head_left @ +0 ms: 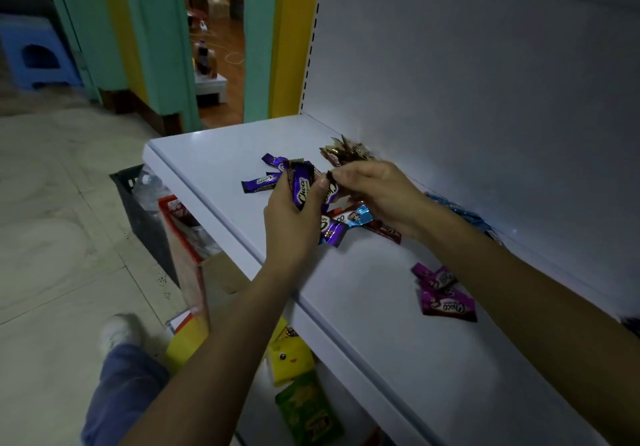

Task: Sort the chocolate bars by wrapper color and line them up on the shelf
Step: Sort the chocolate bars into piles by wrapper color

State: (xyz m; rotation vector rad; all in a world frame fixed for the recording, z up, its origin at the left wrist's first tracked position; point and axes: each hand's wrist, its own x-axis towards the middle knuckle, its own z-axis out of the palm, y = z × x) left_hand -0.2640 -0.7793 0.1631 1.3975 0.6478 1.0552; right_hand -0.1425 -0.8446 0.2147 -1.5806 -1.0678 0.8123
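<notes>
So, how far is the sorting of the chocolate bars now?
Partway. Brown bars, light blue bars and magenta bars lie in separate groups on the shelf. The left hand holds purple bars; the right hand pinches another bar. A mixed pile under the hands is left, and no group is lined up.

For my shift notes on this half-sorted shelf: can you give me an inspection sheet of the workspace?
Surface: white shelf.
Job's things: purple bars left, brown bars back, blue bars right, magenta bars near, mixed pile centre.
Clutter: nothing seen.
Grippers: left hand holds a purple bar; right hand pinches a second bar.
Cables: pale cable on far floor.
Surroundings: black crate, blue stool.
</notes>
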